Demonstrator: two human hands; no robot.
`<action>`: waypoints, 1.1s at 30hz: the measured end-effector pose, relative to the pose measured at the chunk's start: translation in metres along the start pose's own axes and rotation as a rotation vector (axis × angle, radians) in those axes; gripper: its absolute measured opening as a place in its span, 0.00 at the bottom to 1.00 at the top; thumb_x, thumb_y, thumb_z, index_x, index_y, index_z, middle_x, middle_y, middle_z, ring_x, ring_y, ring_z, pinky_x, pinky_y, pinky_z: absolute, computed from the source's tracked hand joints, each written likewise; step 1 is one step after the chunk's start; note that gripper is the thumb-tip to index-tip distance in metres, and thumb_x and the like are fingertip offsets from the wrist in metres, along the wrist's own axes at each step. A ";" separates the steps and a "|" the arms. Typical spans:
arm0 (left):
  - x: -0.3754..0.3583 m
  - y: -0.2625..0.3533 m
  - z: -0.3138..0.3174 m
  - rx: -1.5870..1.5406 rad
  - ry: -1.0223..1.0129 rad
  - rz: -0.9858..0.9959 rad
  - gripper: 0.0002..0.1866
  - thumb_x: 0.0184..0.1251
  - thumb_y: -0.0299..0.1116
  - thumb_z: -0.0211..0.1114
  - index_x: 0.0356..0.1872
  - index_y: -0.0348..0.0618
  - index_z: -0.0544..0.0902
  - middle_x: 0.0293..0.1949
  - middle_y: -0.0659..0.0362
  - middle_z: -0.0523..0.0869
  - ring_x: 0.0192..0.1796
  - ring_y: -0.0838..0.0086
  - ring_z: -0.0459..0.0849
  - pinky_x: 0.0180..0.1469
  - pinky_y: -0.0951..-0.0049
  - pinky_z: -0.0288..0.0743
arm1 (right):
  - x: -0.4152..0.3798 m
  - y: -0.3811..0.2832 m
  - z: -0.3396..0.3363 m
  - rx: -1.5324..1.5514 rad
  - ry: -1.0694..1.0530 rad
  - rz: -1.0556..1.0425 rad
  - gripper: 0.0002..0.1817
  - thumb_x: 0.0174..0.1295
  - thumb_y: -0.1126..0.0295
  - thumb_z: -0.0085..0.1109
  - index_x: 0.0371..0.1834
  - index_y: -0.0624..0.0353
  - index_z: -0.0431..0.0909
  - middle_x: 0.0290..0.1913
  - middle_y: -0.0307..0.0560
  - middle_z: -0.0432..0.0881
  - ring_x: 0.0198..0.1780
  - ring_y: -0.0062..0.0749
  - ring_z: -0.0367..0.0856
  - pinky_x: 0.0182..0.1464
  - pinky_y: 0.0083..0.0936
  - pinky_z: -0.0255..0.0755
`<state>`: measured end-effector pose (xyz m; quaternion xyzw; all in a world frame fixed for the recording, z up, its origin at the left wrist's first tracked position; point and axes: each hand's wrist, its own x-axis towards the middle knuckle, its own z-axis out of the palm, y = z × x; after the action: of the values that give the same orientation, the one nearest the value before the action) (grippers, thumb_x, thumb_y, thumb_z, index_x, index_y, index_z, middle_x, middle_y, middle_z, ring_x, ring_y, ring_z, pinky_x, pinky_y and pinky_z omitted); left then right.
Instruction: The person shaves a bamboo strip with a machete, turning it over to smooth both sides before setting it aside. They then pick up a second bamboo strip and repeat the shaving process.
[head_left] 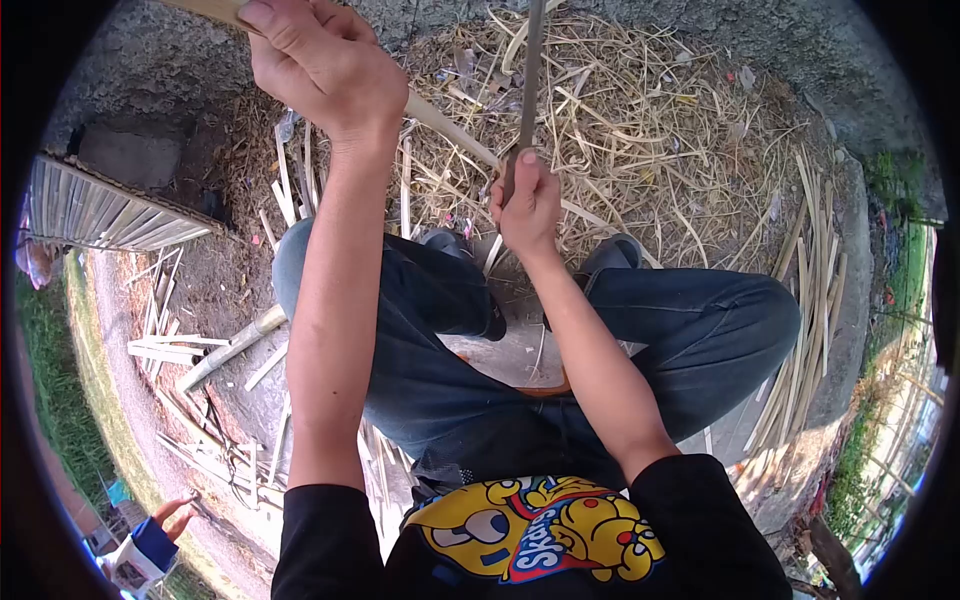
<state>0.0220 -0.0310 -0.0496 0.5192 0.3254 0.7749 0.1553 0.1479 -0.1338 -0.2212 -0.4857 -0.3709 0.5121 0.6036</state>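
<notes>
Holding a pale strip (450, 127), the left grip (325, 70) is closed; the strip's long axis slants rightward toward the right grip (528, 205), closed around a long blade (532, 80) pointing away from the body.

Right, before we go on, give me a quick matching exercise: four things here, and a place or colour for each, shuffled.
Things:
1. Strip
2. Blade
3. Pole
4. Shirt

Places or colours:
A. Black with a bright print
B. In the left hand
C. On the ground, left of the legs
D. In the right hand

Pairs: 1-B, 2-D, 3-C, 4-A
</notes>
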 end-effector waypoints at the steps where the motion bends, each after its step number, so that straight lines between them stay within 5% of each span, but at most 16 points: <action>1: 0.000 0.000 0.001 0.023 -0.041 0.072 0.32 0.84 0.65 0.40 0.37 0.42 0.67 0.20 0.66 0.59 0.20 0.81 0.55 0.21 0.73 0.46 | -0.006 0.072 -0.012 -0.229 0.085 0.062 0.31 0.80 0.45 0.46 0.32 0.65 0.76 0.18 0.46 0.72 0.23 0.34 0.79 0.28 0.31 0.72; 2: -0.001 0.000 0.002 0.000 -0.036 0.029 0.32 0.83 0.66 0.38 0.36 0.44 0.66 0.22 0.64 0.60 0.21 0.81 0.55 0.23 0.74 0.47 | -0.021 0.093 -0.024 -0.505 0.060 0.364 0.34 0.78 0.42 0.49 0.34 0.71 0.77 0.20 0.53 0.74 0.26 0.41 0.81 0.32 0.35 0.74; 4: -0.001 -0.001 -0.008 0.011 0.013 0.009 0.32 0.83 0.66 0.39 0.32 0.45 0.64 0.20 0.66 0.60 0.19 0.82 0.56 0.20 0.76 0.48 | -0.027 0.213 -0.085 -0.566 0.082 0.655 0.38 0.74 0.37 0.51 0.35 0.72 0.79 0.23 0.54 0.79 0.23 0.39 0.79 0.30 0.35 0.73; 11: 0.041 0.050 -0.015 0.005 0.335 -0.149 0.35 0.81 0.70 0.36 0.29 0.47 0.62 0.18 0.66 0.59 0.18 0.80 0.59 0.19 0.77 0.51 | 0.004 0.113 -0.073 -0.195 0.087 0.872 0.38 0.73 0.30 0.46 0.37 0.61 0.76 0.23 0.44 0.78 0.18 0.30 0.74 0.25 0.34 0.70; 13: 0.044 0.044 -0.026 0.060 0.355 -0.122 0.35 0.81 0.70 0.35 0.30 0.46 0.63 0.18 0.65 0.61 0.17 0.80 0.60 0.18 0.77 0.53 | 0.009 0.089 -0.068 0.726 -0.209 0.988 0.34 0.74 0.30 0.44 0.41 0.56 0.73 0.21 0.37 0.72 0.16 0.23 0.68 0.23 0.29 0.67; 14: 0.040 0.031 -0.032 0.101 0.258 -0.079 0.34 0.81 0.69 0.35 0.30 0.46 0.63 0.18 0.65 0.62 0.17 0.80 0.60 0.18 0.77 0.54 | 0.002 0.073 -0.060 0.721 -0.216 1.018 0.34 0.74 0.30 0.44 0.41 0.56 0.73 0.21 0.37 0.72 0.16 0.23 0.68 0.23 0.29 0.67; 17: 0.027 -0.005 -0.035 0.179 0.184 -0.046 0.31 0.84 0.64 0.39 0.31 0.47 0.64 0.16 0.66 0.64 0.15 0.82 0.62 0.17 0.78 0.59 | 0.012 0.016 -0.024 0.575 -0.228 0.801 0.33 0.76 0.32 0.42 0.39 0.55 0.73 0.21 0.38 0.72 0.16 0.21 0.68 0.21 0.26 0.65; 19: 0.026 -0.004 -0.035 0.188 0.203 0.046 0.29 0.85 0.61 0.42 0.30 0.47 0.64 0.15 0.67 0.62 0.14 0.83 0.62 0.16 0.78 0.59 | 0.002 -0.010 -0.007 0.161 -0.136 0.250 0.34 0.78 0.33 0.39 0.38 0.57 0.72 0.21 0.39 0.72 0.17 0.21 0.68 0.21 0.23 0.64; 20: 0.028 -0.008 -0.038 0.166 0.217 0.053 0.28 0.85 0.60 0.43 0.30 0.48 0.65 0.14 0.68 0.62 0.14 0.83 0.62 0.16 0.78 0.59 | -0.001 -0.026 0.000 0.199 -0.115 0.167 0.31 0.79 0.37 0.42 0.36 0.58 0.71 0.20 0.39 0.73 0.17 0.18 0.70 0.19 0.17 0.62; 25: 0.035 0.024 -0.056 0.141 0.275 -0.154 0.27 0.86 0.62 0.37 0.36 0.47 0.62 0.18 0.67 0.57 0.18 0.78 0.57 0.22 0.72 0.51 | -0.010 -0.052 0.014 0.259 -0.199 -0.020 0.30 0.79 0.40 0.46 0.35 0.59 0.72 0.20 0.38 0.73 0.19 0.18 0.72 0.21 0.18 0.64; 27: 0.049 0.062 -0.072 0.100 0.419 -0.176 0.28 0.85 0.63 0.35 0.37 0.48 0.64 0.18 0.66 0.56 0.18 0.77 0.56 0.21 0.74 0.51 | -0.011 -0.051 0.013 -0.096 -0.230 -0.153 0.28 0.78 0.42 0.51 0.37 0.60 0.73 0.19 0.38 0.73 0.19 0.21 0.74 0.23 0.22 0.65; 29: 0.055 0.100 -0.100 0.078 0.556 -0.152 0.28 0.85 0.63 0.31 0.34 0.51 0.63 0.18 0.68 0.55 0.17 0.80 0.52 0.19 0.77 0.49 | -0.011 -0.052 0.008 -0.384 -0.281 -0.272 0.27 0.75 0.43 0.57 0.38 0.60 0.76 0.17 0.46 0.75 0.19 0.41 0.79 0.25 0.33 0.70; 33: 0.039 0.158 -0.197 -0.026 0.654 -0.080 0.28 0.86 0.61 0.33 0.31 0.50 0.62 0.15 0.68 0.54 0.15 0.81 0.51 0.17 0.80 0.49 | -0.035 -0.070 0.016 -0.743 -0.412 -0.402 0.30 0.70 0.37 0.58 0.35 0.58 0.74 0.19 0.52 0.81 0.24 0.58 0.83 0.27 0.49 0.74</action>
<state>-0.1575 -0.1931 0.0344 0.2278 0.3684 0.8978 0.0796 0.1436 -0.1647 -0.1474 -0.4755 -0.7280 0.3033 0.3898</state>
